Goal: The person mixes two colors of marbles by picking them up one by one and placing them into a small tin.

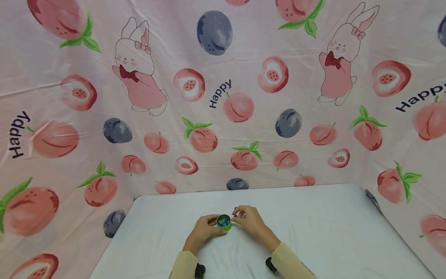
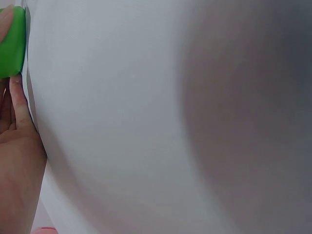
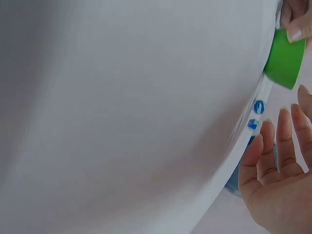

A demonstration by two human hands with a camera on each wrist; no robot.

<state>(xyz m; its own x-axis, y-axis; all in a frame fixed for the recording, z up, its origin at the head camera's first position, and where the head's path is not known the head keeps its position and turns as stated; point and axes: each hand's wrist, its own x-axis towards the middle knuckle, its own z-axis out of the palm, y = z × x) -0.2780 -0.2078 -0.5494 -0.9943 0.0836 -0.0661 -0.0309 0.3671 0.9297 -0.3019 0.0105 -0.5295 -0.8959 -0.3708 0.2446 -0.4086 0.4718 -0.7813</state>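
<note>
A small green cup (image 1: 223,228) stands on the white-covered table, with blue and green glass marbles (image 1: 223,221) inside. My left hand (image 1: 205,228) grips the cup from the left, thumb along its near side and fingers behind. To the cup's right is my right hand (image 1: 251,221), palm down with fingers loosely bent. In the right wrist view nothing shows between the fingers of the right hand (image 3: 278,170). A few clear marbles with blue swirls (image 3: 259,107) lie on the cloth just beyond its fingertips, near the green cup (image 3: 285,61).
The white tablecloth (image 1: 167,221) spreads around both hands. Behind and beside the table hangs a pink curtain (image 1: 209,155) printed with peaches and rabbits. A dark object (image 1: 372,197) sits at the table's right edge. Black wrist cameras (image 1: 200,270) are under both sleeves.
</note>
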